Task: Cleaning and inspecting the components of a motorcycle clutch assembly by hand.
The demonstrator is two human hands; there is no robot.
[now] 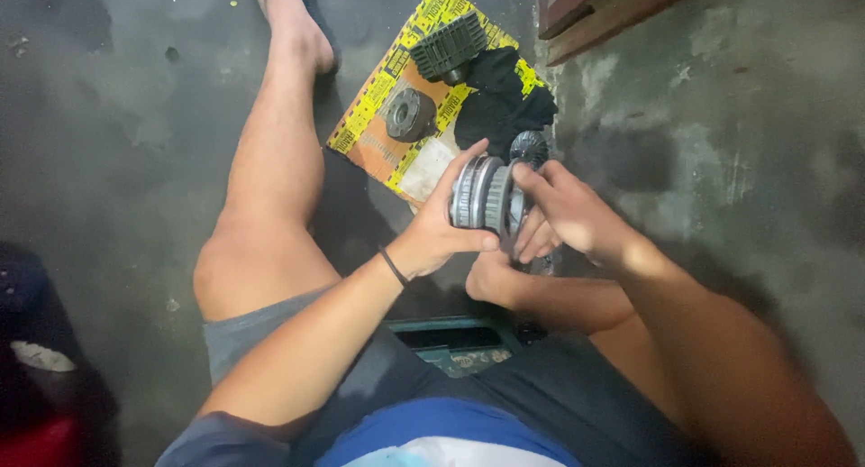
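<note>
I sit on a concrete floor with my legs out. My left hand (439, 233) grips a round grey metal drum with stacked rings (485, 195) from its left side. My right hand (560, 216) holds the same part from the right, fingers curled over its toothed end. The part is lifted above my right foot (494, 278). Behind it lies a small round toothed piece (529, 146) on a black cloth (501, 102).
A flattened cardboard sheet with yellow tape (378, 115) lies ahead, bearing a ribbed dark gear (450, 46) and a round hub (410, 114). A wooden board (604, 7) is at the upper right. A green metal piece (455, 341) sits between my legs.
</note>
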